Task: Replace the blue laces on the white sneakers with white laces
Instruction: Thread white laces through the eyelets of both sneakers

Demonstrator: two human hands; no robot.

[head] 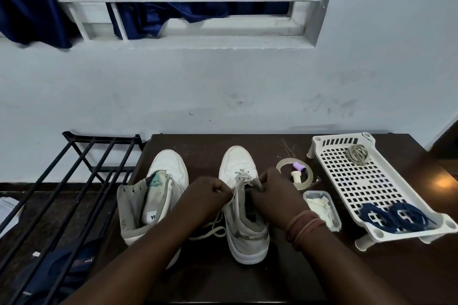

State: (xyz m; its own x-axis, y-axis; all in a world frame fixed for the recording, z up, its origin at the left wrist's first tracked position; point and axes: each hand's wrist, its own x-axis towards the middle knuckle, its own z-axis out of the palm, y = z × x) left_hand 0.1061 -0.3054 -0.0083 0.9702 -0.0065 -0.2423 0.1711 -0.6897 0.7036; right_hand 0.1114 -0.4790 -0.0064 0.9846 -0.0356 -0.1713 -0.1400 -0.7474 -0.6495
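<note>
Head view, single frame. I take the right-hand sneaker as landmark; it stands on the dark table, toe pointing away from me, long axis running straight out from the body.

Left hand: sits just left of the sneaker's eyelet rows, fingers curled, pinching a strand of the white lace that runs up and rightward toward the tongue. Right hand: on the sneaker's right flank, fingers curled in at the upper eyelets, gripping the lace or flap there; I cannot tell which, the fingertips are hidden.

White lace is already crossed through the lowest eyelets near the toe. Its loose tail loops on the table at the sneaker's left, toward the heel.

Other sneaker: left of the landmark, unlaced, tongue splayed open.

Blue laces: coiled in the near end of the white perforated tray, well right of the landmark. Already off both shoes.

Judgement: step in hand is threading upward. Next eyelet lies heelward, toward me, along the shoe's axis. Both hands are equally near; the left carries the free strand, so it feeds across to the right.
</note>
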